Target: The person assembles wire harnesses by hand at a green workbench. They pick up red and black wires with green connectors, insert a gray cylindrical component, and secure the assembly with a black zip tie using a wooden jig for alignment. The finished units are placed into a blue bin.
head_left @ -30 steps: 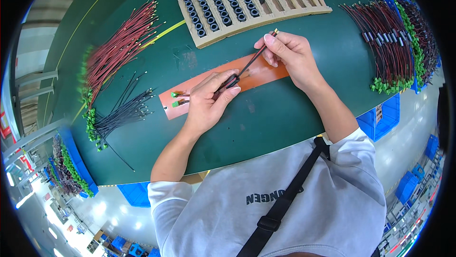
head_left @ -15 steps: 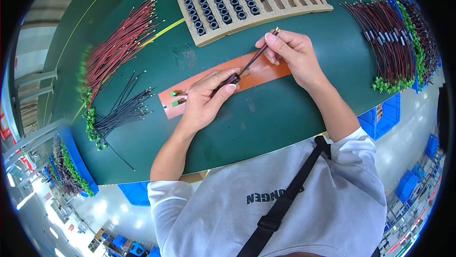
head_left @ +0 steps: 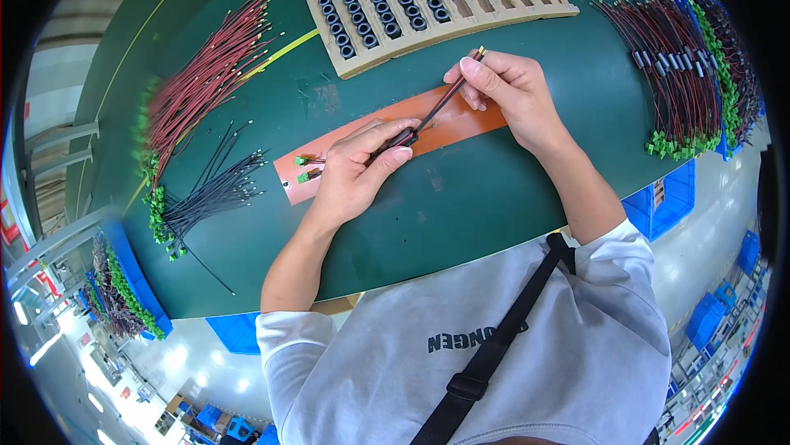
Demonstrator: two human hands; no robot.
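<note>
A flat mat (head_left: pixel 461 124) lies on the tabletop (head_left: pixel 461 206) under both hands. Beyond the right hand (head_left: pixel 506 91) sits a slotted tray (head_left: pixel 428 1); wire bundles (head_left: pixel 675 67) lie to its right. Left of the left hand (head_left: pixel 354 173) lie loose wires (head_left: pixel 206 190).

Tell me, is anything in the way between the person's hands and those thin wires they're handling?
Nothing visible. Both hands already pinch the wire pair: the left hand at a small black ring on it, the right hand near its metal-tipped end, above the orange strip.
</note>
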